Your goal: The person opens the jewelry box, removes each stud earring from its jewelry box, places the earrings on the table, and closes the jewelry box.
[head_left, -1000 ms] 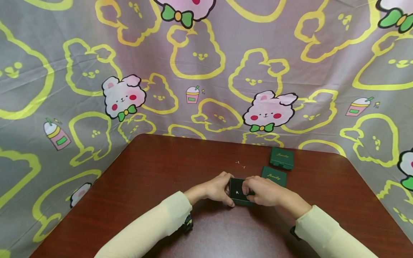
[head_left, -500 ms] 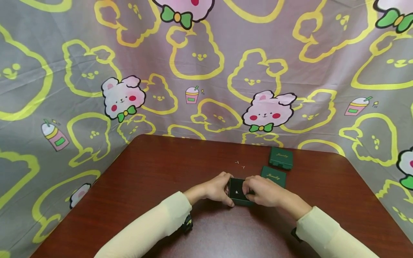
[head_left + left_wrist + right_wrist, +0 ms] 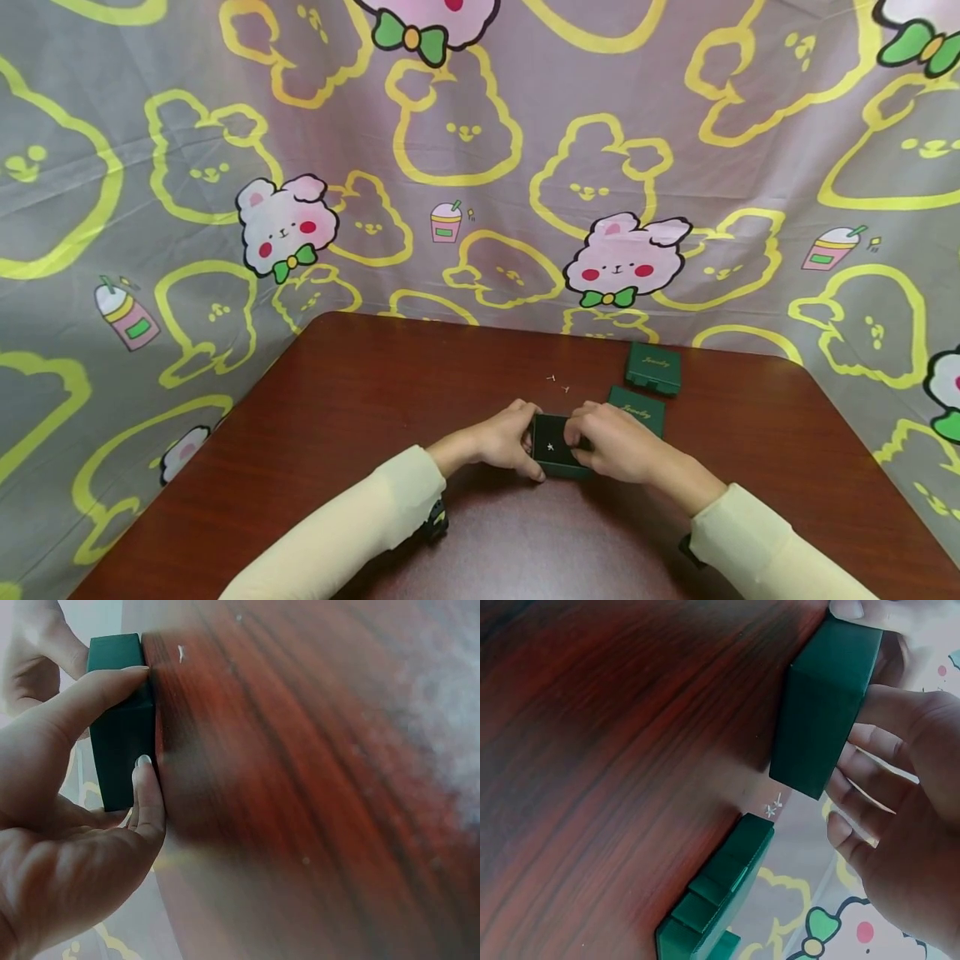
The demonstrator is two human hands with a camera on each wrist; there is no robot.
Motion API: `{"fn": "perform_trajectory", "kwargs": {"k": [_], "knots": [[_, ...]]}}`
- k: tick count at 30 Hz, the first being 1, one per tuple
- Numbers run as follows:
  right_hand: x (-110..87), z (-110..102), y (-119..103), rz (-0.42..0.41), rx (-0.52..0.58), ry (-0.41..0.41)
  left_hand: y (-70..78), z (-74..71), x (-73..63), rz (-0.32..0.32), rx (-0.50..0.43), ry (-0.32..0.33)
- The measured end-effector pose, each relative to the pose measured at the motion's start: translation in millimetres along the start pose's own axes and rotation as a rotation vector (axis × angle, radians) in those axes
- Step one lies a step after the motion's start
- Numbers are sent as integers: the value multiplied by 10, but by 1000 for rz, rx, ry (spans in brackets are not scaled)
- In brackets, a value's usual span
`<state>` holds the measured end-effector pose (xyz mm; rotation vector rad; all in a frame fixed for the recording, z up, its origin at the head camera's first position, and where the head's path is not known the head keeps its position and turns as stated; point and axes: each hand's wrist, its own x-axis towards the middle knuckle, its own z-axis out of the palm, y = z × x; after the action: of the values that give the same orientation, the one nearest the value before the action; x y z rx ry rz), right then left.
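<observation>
A small green box (image 3: pixel 564 469) with a black inner pad (image 3: pixel 551 429) lies before me. On the pad sits a silver star-shaped earring (image 3: pixel 551 447). My left hand (image 3: pixel 498 442) grips the box's left side, thumb on the near side and fingers round it, as the left wrist view shows (image 3: pixel 124 750). My right hand (image 3: pixel 615 442) bends its fingers over the right part of the pad. Whether its thumb and index finger pinch anything is hidden behind the box wall (image 3: pixel 821 705) in the right wrist view. Two small earrings (image 3: pixel 566 389) lie on the table behind the box.
Just behind the right hand lies a green piece (image 3: pixel 636 408) lettered "Jewelry", partly covered by that hand. Farther back is another green piece (image 3: pixel 654 367) with the same lettering and notches along its front. The brown table (image 3: pixel 390 375) meets a patterned cloth (image 3: pixel 480 167) at its back edge.
My right hand has lifted slightly at the knuckles, fingertips staying over the pad. The left hand and box hold their place.
</observation>
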<state>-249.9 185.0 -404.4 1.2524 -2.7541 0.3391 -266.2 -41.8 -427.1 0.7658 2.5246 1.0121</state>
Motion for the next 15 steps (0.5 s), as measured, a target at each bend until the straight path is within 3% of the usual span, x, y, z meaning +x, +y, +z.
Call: {"fn": "perform_trajectory", "kwargs": {"k": [5, 15], "knots": [[-11, 20, 22, -6, -54, 19, -1, 3, -4, -3, -1, -3], [-14, 22, 63, -34, -36, 4, -24, 29, 9, 7, -5, 16]]}}
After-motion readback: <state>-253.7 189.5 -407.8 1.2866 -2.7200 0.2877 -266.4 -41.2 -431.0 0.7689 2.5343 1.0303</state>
